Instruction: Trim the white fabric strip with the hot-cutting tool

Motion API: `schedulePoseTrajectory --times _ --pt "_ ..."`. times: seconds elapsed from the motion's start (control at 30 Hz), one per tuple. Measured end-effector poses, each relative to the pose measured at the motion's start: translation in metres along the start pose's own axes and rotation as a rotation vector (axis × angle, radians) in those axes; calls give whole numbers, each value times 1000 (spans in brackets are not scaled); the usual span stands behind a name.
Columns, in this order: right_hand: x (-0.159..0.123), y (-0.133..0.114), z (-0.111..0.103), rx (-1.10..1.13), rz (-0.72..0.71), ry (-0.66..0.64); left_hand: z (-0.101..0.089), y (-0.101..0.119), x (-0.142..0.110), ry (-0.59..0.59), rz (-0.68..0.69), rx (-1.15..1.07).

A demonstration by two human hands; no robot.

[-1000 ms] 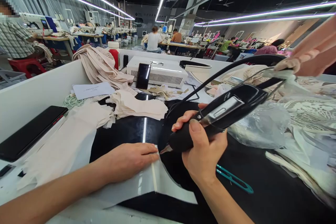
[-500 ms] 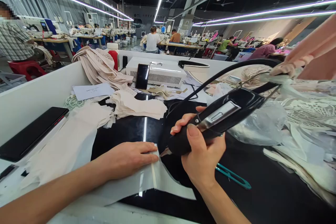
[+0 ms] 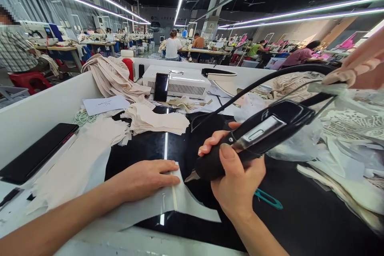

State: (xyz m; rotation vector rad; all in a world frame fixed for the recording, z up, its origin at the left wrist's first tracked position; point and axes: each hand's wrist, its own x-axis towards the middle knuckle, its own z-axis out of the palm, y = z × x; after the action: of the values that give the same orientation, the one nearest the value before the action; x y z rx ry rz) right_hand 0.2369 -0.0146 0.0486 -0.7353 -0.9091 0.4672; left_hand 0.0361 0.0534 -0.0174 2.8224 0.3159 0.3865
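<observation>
My right hand (image 3: pixel 238 180) is wrapped around a black corded handheld tool (image 3: pixel 258 132) with a silver lever on its side. Its narrow metal tip (image 3: pixel 192 177) points down and left, just right of the pale fabric piece's edge. That pale fabric piece (image 3: pixel 192 204) lies on the glossy black work surface (image 3: pixel 144 148), with a narrow cream strip (image 3: pixel 175 198) running along it. My left hand (image 3: pixel 147 180) rests flat on the fabric, fingers stretched out, fingertips at the strip's upper end. Partly behind my right wrist is a teal looped plastic item (image 3: pixel 271 201).
Stacked pale fabric pieces (image 3: pixel 159 120) lie ahead. A black phone-like slab (image 3: pixel 39 152) is at left. A white vented box (image 3: pixel 180 82) with a phone (image 3: pixel 161 87) against it stands behind. Clear plastic bags (image 3: pixel 297 140) are at right, where a hanging tie holds the tool's cord (image 3: pixel 249 88).
The tool in my right hand has moved slightly right, and its tip now sits a little farther from the fabric edge. My left hand stays in about the same place.
</observation>
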Motion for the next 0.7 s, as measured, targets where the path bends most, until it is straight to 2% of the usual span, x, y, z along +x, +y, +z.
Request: schedulePoseTrajectory --times 0.4,0.57,0.7 --pt "-5 7 -2 -56 17 -28 -1 -3 1 -34 -9 -27" --pt "-1 -4 -1 -12 10 0 2 -6 -1 14 44 17" --pt "-2 -16 -9 -4 25 14 -3 -7 -3 54 83 87"
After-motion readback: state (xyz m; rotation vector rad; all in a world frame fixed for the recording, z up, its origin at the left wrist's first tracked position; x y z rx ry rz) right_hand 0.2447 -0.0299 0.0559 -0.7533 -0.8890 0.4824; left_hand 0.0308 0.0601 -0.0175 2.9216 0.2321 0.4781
